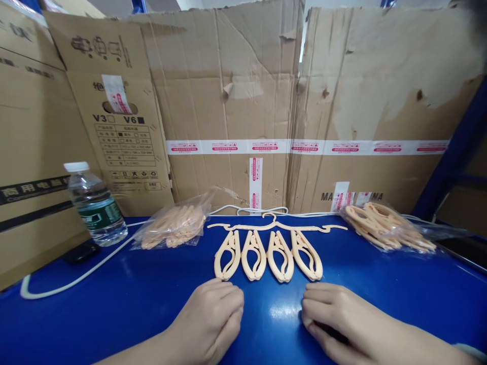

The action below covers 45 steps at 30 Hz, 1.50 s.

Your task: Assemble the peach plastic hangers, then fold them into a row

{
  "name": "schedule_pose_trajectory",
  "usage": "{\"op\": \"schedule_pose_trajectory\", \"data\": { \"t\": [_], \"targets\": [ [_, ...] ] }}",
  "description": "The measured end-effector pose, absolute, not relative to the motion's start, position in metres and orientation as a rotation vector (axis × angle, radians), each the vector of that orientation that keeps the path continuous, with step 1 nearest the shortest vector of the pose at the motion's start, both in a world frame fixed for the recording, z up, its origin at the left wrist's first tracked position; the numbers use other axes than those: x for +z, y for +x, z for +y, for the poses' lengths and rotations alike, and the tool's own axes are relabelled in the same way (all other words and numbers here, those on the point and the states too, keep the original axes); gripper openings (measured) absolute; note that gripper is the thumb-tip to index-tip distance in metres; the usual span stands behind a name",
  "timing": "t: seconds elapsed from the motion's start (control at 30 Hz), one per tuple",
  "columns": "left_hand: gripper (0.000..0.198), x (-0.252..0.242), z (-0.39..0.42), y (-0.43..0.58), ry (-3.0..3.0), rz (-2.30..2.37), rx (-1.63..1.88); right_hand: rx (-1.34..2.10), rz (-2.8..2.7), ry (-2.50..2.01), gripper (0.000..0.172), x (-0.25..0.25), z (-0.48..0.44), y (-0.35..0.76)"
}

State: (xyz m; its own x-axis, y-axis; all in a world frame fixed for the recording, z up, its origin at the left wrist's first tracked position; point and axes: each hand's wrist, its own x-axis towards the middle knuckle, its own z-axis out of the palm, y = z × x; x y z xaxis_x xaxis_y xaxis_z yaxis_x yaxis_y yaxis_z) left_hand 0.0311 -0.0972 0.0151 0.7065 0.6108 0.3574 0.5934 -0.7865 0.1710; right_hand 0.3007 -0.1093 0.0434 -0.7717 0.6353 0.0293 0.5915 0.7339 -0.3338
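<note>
My left hand (213,317) rests on the blue table as a closed fist, just in front of the leftmost folded hanger (218,261). My right hand (335,314) is curled closed on the table, nearest the rightmost folded hanger (317,262). No object shows in either hand. Several beige folding travel hangers stand side by side in a row between and beyond the hands, each folded into a leaf shape. Behind that row lies one unfolded hanger (258,227), its arms spread wide and its hook pointing away from me.
A clear bag of folded hangers (175,225) lies at left, another bag of hangers (380,223) at right. At far left stand a water bottle (99,213) and a small black object (81,252). A white cable (81,278) runs along the table. Cardboard boxes (228,111) wall the back.
</note>
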Motion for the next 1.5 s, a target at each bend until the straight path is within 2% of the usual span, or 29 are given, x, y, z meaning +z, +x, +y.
{"op": "schedule_pose_trajectory", "data": {
  "t": [0.17, 0.73, 0.93, 1.13, 1.43, 1.5],
  "targets": [
    [0.026, 0.014, -0.097, 0.031, 2.924, 0.966, 0.523, 0.485, -2.785, -1.002, 0.017, 0.043, -0.109, 0.301],
    [0.026, 0.006, -0.095, 0.031, 2.664, 1.025, 0.685, 0.444, -2.658, -0.956, 0.019, 0.042, -0.104, 0.306],
    [0.025, 0.006, -0.093, 0.03, 2.633, 1.025, 0.657, 0.179, -2.341, -1.111, 0.023, 0.046, -0.06, 0.341],
    [0.022, 0.006, -0.093, 0.029, 2.613, 1.029, 0.691, -0.065, -2.321, -1.322, 0.024, 0.044, -0.005, 0.379],
    [0.021, 0.005, -0.095, 0.027, 2.542, 0.967, 0.86, -0.049, -2.427, -1.407, 0.03, 0.022, 0.046, 0.388],
    [0.022, 0.002, -0.094, 0.026, 2.522, 0.939, 0.918, -0.022, -2.442, -1.394, 0.026, 0.022, 0.051, 0.387]
  ]
}}
